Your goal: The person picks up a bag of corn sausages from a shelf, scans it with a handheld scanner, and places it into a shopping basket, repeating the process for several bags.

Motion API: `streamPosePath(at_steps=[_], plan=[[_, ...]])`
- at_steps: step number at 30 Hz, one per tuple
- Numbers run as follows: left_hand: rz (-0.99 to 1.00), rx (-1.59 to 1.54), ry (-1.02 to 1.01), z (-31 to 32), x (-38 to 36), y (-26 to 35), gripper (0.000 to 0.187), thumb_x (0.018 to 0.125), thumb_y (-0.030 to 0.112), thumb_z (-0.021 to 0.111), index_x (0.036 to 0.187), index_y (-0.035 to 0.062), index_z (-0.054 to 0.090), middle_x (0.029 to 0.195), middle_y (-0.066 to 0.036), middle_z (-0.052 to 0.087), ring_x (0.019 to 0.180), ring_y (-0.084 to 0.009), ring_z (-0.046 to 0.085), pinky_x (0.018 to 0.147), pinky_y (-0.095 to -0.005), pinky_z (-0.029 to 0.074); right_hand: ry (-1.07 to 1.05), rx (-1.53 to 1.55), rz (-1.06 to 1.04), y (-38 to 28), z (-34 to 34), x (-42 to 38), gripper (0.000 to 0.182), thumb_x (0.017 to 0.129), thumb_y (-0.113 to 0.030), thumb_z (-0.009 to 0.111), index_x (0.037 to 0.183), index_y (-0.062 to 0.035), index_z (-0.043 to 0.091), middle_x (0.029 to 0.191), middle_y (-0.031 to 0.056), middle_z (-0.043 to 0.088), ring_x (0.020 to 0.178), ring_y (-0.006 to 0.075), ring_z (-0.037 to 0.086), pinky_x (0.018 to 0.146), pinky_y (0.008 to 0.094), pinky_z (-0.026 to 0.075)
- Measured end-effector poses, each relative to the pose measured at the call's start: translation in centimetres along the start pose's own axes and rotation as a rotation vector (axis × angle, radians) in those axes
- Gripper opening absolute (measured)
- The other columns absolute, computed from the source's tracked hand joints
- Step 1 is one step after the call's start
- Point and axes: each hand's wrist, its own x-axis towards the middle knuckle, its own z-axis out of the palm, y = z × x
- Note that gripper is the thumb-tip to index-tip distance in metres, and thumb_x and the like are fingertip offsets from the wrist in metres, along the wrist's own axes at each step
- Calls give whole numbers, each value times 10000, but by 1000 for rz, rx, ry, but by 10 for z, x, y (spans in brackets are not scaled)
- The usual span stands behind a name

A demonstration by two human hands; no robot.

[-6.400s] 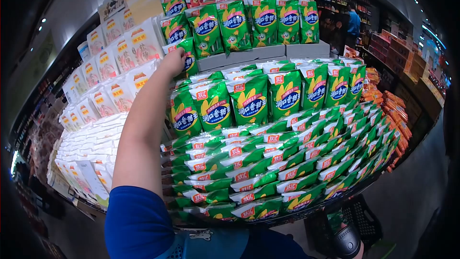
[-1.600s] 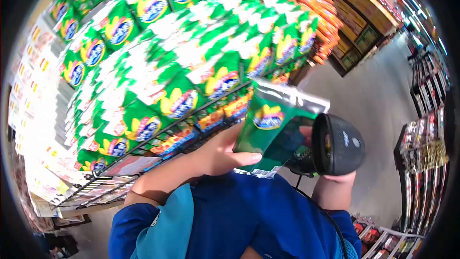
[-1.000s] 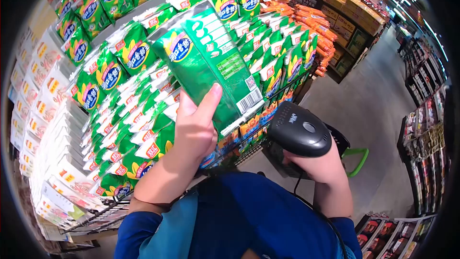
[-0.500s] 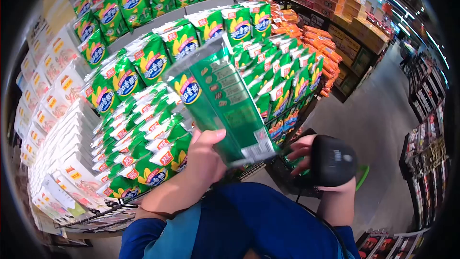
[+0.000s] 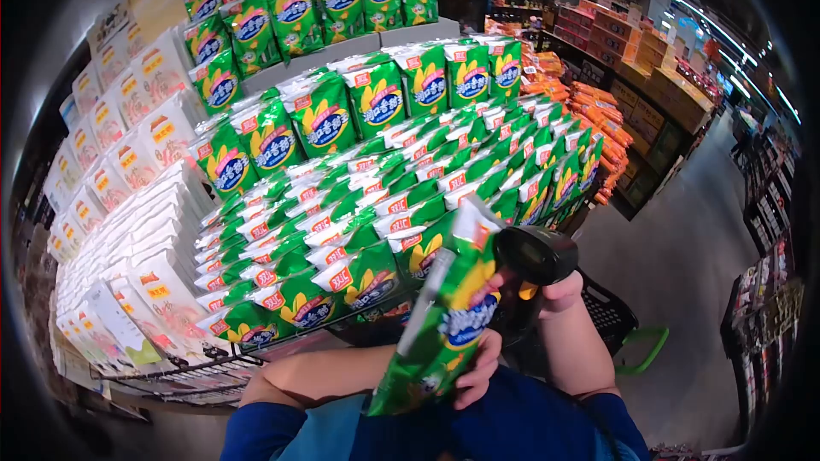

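In the head view, a green snack packet [image 5: 448, 324] with a white top and a corn picture is tilted close to my chest. My left hand [image 5: 480, 369] is closed around the packet's lower right side. A black rounded handheld device [image 5: 538, 256], possibly a barcode scanner, sits just right of the packet's upper part. The fingers of my right hand [image 5: 559, 294] wrap around this device. Part of that grip is hidden behind the device and packet. Rows of matching green packets [image 5: 367, 277] fill the wire display rack [image 5: 342, 322] in front of me.
White packets [image 5: 158, 282] are stacked on the left, and orange packets [image 5: 598, 119] are piled on the far right. A black basket [image 5: 611, 312] with a green handle [image 5: 653, 350] stands beside my right forearm. Boxes [image 5: 670, 90] and dark shelves [image 5: 760, 290] line the aisle floor [image 5: 658, 239].
My left hand has brought the packet down and turned it from its back to its printed front. My right hand has moved left and up with the black device, close to the packet.
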Motion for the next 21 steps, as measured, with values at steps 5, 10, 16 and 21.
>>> streamPosePath(at_steps=[5, 10, 16, 21], plan=[[371, 929, 968, 75, -7, -3, 573, 975, 397, 381, 1364, -20, 322, 1276, -204, 495, 1161, -290, 527, 1003, -413, 427, 189, -416, -22, -21, 33, -14, 813, 619, -64, 718, 1336, 89, 366, 1222, 250, 552, 1059, 342, 605, 900, 423, 491], [559, 987, 827, 85, 3, 19, 595, 914, 160, 558, 1404, -8, 267, 1329, -170, 472, 1213, -248, 496, 1009, -395, 412, 273, -743, 107, -44, 63, -16, 778, 623, -52, 792, 1313, 41, 443, 1255, 162, 564, 1132, 241, 571, 954, 382, 455], [687, 1498, 1186, 90, 31, 11, 338, 872, 54, 646, 657, 57, 385, 706, -10, 498, 678, -41, 521, 559, -225, 397, 165, -897, 106, -60, 61, -23, 701, 677, -95, 765, 1290, 52, 459, 1186, 152, 608, 1089, 233, 591, 948, 375, 444], [680, 1456, 1192, 72, 46, 21, 307, 901, 81, 608, 682, 51, 395, 677, 20, 445, 624, -31, 370, 540, -245, 317, 217, -867, 59, -69, 53, -27, 622, 712, -110, 764, 1236, 91, 496, 1145, 160, 623, 1035, 210, 609, 914, 345, 456]])
